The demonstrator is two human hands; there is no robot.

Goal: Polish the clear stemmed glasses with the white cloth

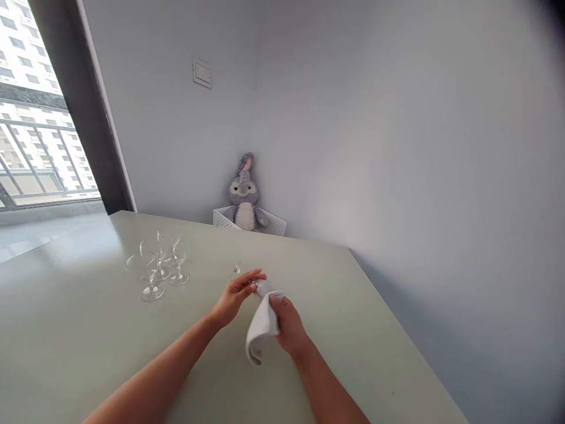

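Observation:
My left hand [236, 297] is closed around a clear stemmed glass [236, 270], tilted above the table, mostly hidden by the fingers. A bit of clear glass shows beyond those fingers, probably its foot. In my right hand [289, 324] is a white cloth [261, 330], pinched between thumb and fingers. One end of the cloth reaches up to the glass at my left fingertips, and the other hangs down loosely. Whether the cloth is inside the bowl or around it, I cannot tell. Both hands are close together over the middle of the table.
Several clear stemmed glasses [153, 290] stand upright in a cluster on the left of the pale green table [212, 377]. Behind the far edge, a grey plush rabbit [245, 200] sits in a white perforated basket [273, 224]. Walls border the back and right.

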